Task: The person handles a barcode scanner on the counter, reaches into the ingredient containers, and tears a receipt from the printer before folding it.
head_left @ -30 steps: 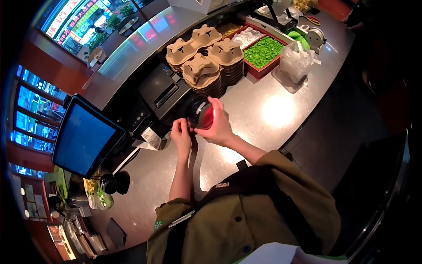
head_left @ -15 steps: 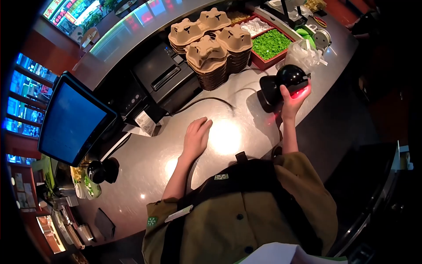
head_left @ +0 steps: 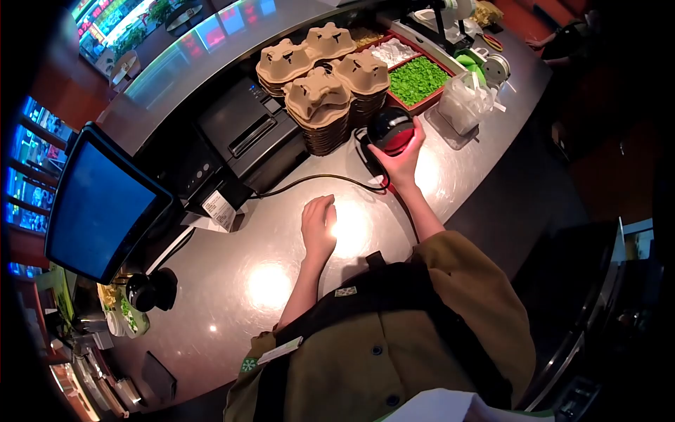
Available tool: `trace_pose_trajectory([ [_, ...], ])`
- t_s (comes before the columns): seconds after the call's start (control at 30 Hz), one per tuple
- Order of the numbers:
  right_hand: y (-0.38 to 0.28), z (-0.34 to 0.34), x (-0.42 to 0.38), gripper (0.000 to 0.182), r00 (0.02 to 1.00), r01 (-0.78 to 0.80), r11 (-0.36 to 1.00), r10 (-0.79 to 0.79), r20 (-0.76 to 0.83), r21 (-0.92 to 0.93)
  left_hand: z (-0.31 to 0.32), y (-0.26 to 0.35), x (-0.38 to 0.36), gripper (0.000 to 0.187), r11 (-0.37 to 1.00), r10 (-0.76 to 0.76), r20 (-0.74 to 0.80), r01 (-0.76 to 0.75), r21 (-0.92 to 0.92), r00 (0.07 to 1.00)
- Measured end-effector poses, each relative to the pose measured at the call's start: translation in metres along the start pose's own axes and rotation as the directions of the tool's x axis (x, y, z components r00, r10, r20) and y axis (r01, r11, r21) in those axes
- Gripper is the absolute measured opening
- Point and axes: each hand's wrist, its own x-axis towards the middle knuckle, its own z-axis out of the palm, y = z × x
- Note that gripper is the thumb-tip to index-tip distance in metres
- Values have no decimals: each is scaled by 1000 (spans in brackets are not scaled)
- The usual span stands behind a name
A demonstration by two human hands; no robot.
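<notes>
Since half a second ago, your right hand [head_left: 402, 158] has carried the black barcode scanner [head_left: 390, 130] inward from beside the bag of clear plastic [head_left: 465, 104], so it now sits just in front of the stacks of cardboard cup carriers [head_left: 325, 88]. That hand grips the scanner from below, fingers curled up around its round head, whose face glows red against your palm. The scanner's black cable [head_left: 316, 178] trails from under the hand across the steel counter [head_left: 232, 267] toward the receipt printer [head_left: 242, 141]. Your left hand [head_left: 318, 224] has barely shifted: it rests flat on the counter, fingers loosely together and holding nothing, just below the cable and near a bright reflection of light. Beyond your right hand, past the scanner, is a red tray of green bits [head_left: 416, 79]. Far out to the left of your left hand stands the blue screen [head_left: 102, 207], with a printed slip [head_left: 218, 209] between it and the printer.
</notes>
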Motion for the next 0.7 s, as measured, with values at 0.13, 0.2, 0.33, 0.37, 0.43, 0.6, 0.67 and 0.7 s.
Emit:
trace_pose_trajectory([
  [0.13,11,14,-2,105,997,64,997,-62,47,-34,-1,-1,-2,16,989,-77,-53,70,-127,996],
  [0.2,13,10,-2,105,995,59,998,-57,78,-18,-3,-2,-2,14,987,-85,-38,79,-143,996],
  [0.33,6,-49,-14,98,941,130,944,-22,337,-304,-6,-5,0,13,985,-85,-17,81,-149,996],
  [0.37,2,-71,-21,93,929,-48,967,135,345,-249,-5,-7,-1,13,985,-86,-19,82,-154,996],
  [0.43,22,-122,-40,80,898,131,849,118,425,-512,-6,-6,-1,12,980,-109,-6,107,-166,994],
  [0.6,23,-156,-62,61,849,284,718,119,514,-635,-2,-8,0,11,998,-15,-59,11,-60,998],
  [0.67,25,-158,-53,62,811,344,711,105,576,-613,-2,-7,1,11,1000,-4,-60,3,-5,998],
  [0.7,24,-160,-51,62,791,367,708,103,603,-603,-1,-7,2,11,1000,-13,-68,13,-1,998],
])
